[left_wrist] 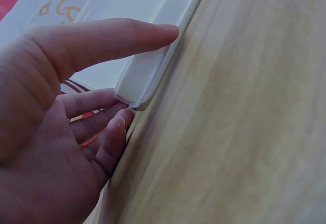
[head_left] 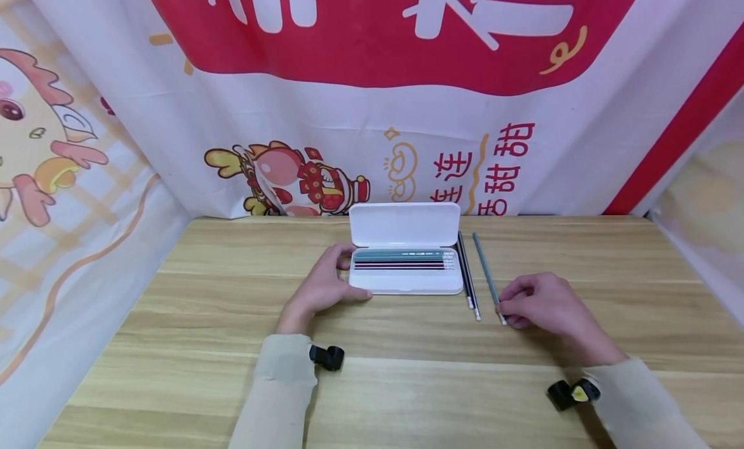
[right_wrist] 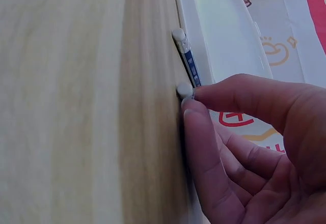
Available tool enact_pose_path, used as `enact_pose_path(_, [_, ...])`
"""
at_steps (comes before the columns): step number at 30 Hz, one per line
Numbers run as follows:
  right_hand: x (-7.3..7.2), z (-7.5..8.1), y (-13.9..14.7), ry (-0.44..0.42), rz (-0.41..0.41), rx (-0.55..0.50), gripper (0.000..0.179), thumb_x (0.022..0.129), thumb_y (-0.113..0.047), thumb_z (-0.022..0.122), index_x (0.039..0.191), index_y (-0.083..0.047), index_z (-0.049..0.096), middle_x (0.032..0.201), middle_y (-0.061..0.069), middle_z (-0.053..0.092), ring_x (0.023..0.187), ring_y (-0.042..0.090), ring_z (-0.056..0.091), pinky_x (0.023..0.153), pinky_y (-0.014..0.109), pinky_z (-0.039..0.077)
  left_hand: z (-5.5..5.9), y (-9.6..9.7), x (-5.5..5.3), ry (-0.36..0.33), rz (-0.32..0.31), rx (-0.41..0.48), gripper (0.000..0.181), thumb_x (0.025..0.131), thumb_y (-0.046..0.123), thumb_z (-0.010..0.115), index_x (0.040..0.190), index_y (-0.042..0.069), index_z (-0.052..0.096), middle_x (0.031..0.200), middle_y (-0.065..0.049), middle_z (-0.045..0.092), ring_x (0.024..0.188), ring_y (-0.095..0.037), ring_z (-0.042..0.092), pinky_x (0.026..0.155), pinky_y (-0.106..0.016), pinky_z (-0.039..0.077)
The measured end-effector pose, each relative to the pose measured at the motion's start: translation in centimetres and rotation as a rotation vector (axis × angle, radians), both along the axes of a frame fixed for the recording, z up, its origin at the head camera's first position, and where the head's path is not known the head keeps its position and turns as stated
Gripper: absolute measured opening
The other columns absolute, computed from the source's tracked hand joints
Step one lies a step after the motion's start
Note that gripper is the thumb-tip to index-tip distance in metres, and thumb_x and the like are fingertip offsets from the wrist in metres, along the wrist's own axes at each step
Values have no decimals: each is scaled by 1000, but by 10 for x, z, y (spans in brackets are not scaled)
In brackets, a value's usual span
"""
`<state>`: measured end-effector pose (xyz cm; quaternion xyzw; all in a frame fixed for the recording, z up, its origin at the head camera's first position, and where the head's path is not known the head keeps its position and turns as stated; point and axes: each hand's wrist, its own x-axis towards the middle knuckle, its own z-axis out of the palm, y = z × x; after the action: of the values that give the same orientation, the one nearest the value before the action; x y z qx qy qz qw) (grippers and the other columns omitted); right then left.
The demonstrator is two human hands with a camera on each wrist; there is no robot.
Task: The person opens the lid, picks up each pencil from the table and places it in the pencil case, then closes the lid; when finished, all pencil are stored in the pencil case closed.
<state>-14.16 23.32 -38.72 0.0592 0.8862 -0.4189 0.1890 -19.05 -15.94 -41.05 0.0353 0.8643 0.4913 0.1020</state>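
Note:
A white pencil case (head_left: pixel 407 283) stands with its lid (head_left: pixel 403 224) raised, and several green and dark pencils (head_left: pixel 400 262) lie side by side in it. My left hand (head_left: pixel 325 282) holds the case at its left end. In the left wrist view the thumb (left_wrist: pixel 153 34) lies on the front rim and the other fingers are at the end wall. With thumb and forefinger my right hand (head_left: pixel 540 305) pinches a green pencil (head_left: pixel 487 271) near its white eraser end (right_wrist: pixel 184 90). That pencil lies on the table, to the right of the case.
Dark pencils (head_left: pixel 467 278) lie between the case and the green pencil, erasers toward me. The wood-grain table (head_left: pixel 407 397) ends at a printed red-and-white cloth (head_left: pixel 349 106) behind the case. Cloth also hangs at both sides.

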Motion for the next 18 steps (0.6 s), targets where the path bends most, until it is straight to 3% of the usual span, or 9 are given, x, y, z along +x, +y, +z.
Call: enact_pose_path(18, [-1,1,-5,-6,-17,159,30,94,-26,79,110,-2,76,93,10,76,78,19,69,69,31,61,4,1,2,2,-2,-2,91,74,13,98,153,15,51,148,-11,56,130,-33,53,110,-50,47])
